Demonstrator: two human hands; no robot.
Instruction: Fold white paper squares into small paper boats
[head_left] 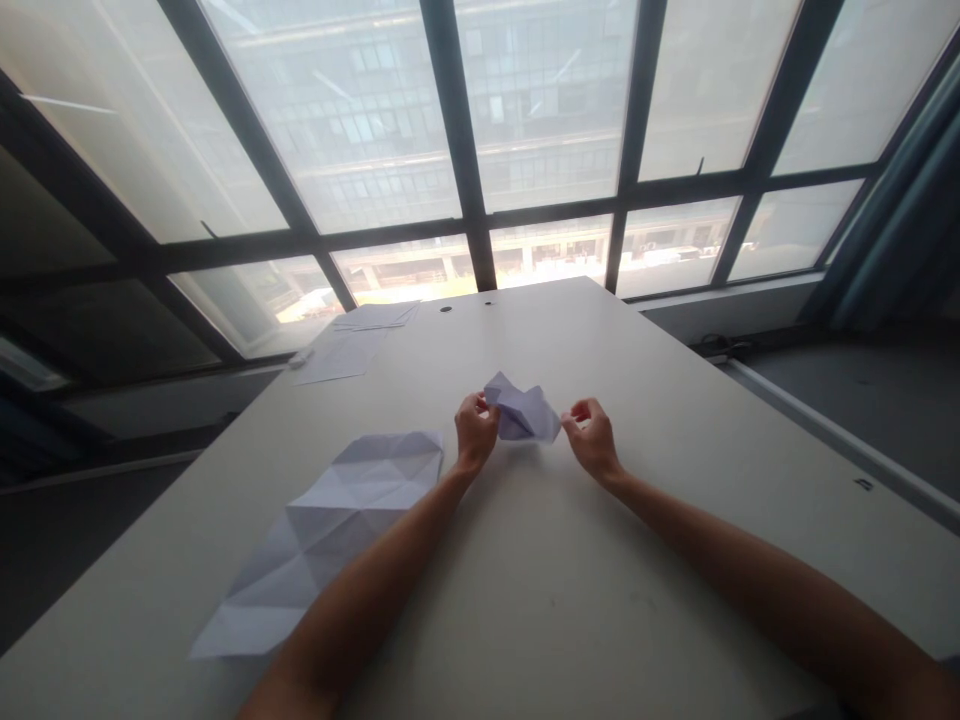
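A piece of folded white paper (523, 412) with several creased flaps is held up over the white table, between my two hands. My left hand (475, 430) pinches its left edge between thumb and fingers. At the paper's right corner, my right hand (592, 437) has thumb and forefinger closed on the tip. A larger creased sheet of paper (341, 520) lies on the table to the left, partly hidden by my left forearm.
The white table (600, 620) stretches toward tall windows (540, 110) with dark frames. Several flat sheets of paper (341, 355) lie at its far left. Two small dark round marks (445, 309) show near the far edge. A blue curtain (885, 220) hangs at right.
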